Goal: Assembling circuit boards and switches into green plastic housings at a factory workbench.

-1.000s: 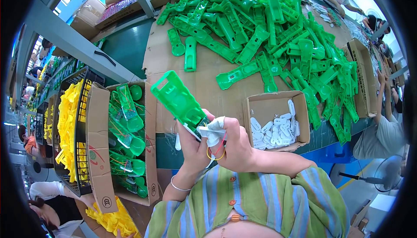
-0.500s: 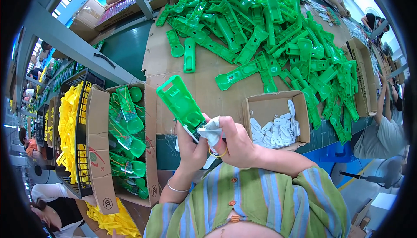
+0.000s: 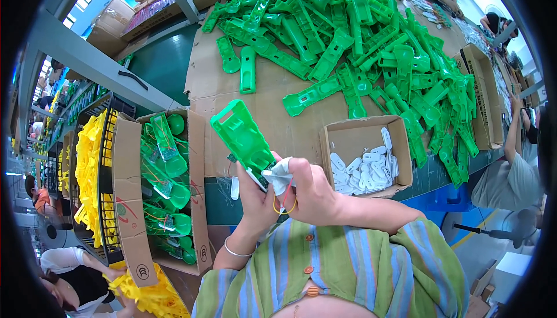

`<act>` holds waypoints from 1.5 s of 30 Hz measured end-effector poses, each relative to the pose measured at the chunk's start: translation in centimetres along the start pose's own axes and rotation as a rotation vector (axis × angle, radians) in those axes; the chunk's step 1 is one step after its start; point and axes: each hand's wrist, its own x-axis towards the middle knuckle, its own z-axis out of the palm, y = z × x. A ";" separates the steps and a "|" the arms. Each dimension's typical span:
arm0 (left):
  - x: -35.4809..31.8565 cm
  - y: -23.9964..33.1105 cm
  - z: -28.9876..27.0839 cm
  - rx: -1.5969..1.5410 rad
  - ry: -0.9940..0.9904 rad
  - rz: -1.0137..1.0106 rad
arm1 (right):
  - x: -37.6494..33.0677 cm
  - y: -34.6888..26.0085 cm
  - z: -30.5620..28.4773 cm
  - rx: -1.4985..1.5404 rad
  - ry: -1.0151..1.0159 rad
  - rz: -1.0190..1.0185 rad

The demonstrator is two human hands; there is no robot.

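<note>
Before my chest, my left hand (image 3: 256, 201) is closed around the lower end of a green plastic shell (image 3: 239, 134), hollow side up and tilted to the upper left. A white plastic strip and a small circuit board (image 3: 262, 180) show at that end. My right hand (image 3: 316, 195), with white covers on its fingertips, is pinched against the same end; what lies between its fingers is hidden. Thin red and yellow wires (image 3: 286, 208) loop below the fingers. A white oval piece (image 3: 234, 188) lies beside my left hand.
Green shells (image 3: 331, 40) are heaped across the cardboard-covered table. An open carton (image 3: 409, 170) of white oval pieces stands at right. At left are a carton (image 3: 199, 202) of wired green shells and a black basket (image 3: 109, 225) of yellow parts. A co-worker's hand (image 3: 129, 300) touches yellow parts.
My hands stay at the shell's lower end, the right fingers shifting slightly. The red and yellow wires show more plainly below. At lower left a co-worker's hands have come into the yellow parts.
</note>
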 end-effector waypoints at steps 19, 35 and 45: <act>0.1 0.7 0.0 0.003 -0.061 -0.089 | -0.4 0.7 0.1 -0.003 -0.043 0.000; -0.4 -1.0 0.3 0.344 -0.239 -0.062 | 1.5 6.4 -3.0 -0.719 -0.109 -0.084; -0.9 3.7 0.4 -0.314 -0.136 -0.588 | 2.4 8.4 -3.8 -0.024 0.126 -0.227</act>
